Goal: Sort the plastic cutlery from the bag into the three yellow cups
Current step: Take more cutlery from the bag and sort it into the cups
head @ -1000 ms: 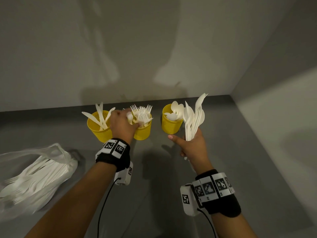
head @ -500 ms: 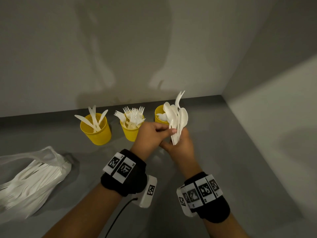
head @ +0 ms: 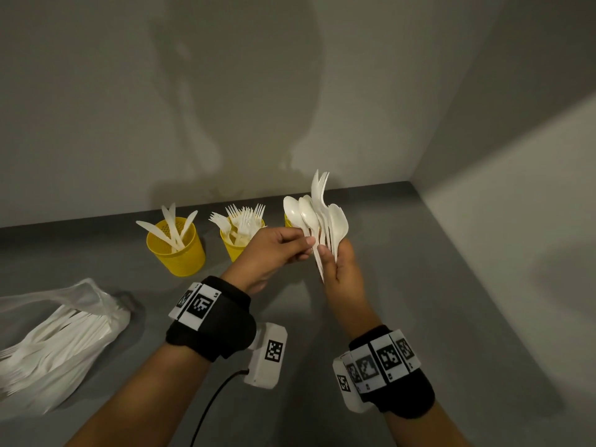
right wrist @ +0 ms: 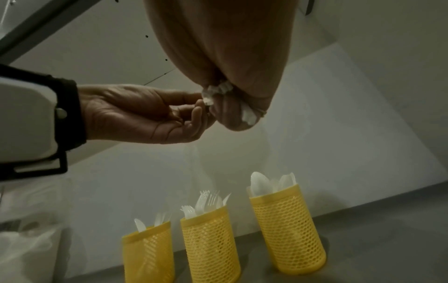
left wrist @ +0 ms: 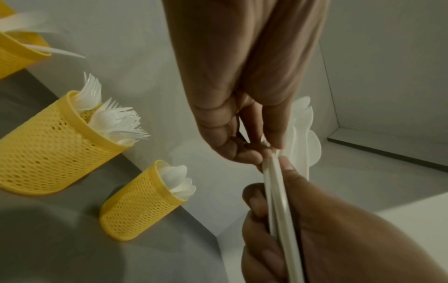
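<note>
Three yellow mesh cups stand in a row by the back wall: the knife cup [head: 175, 253], the fork cup [head: 233, 251] and the spoon cup [head: 288, 221], the last mostly hidden behind the held cutlery. My right hand [head: 332, 253] grips a fanned cutlery bundle [head: 322, 217] of white spoons and a fork by the handles, above and in front of the spoon cup. My left hand [head: 308, 248] pinches the leftmost spoon handles in that bundle. The left wrist view shows the bundle's handles [left wrist: 278, 191] between both hands. The clear plastic bag [head: 58, 343] of cutlery lies at the left.
The cups stand close together on a grey table [head: 419, 285] that ends at a wall behind and a wall on the right. A black cable [head: 213, 404] hangs from my left wrist. From the right wrist view the spoon cup [right wrist: 286, 229] is below the hands.
My left hand left the fork cup and crossed right to the bundle, where it now pinches spoon handles. My right hand moved the bundle slightly left, and it has fanned out.
</note>
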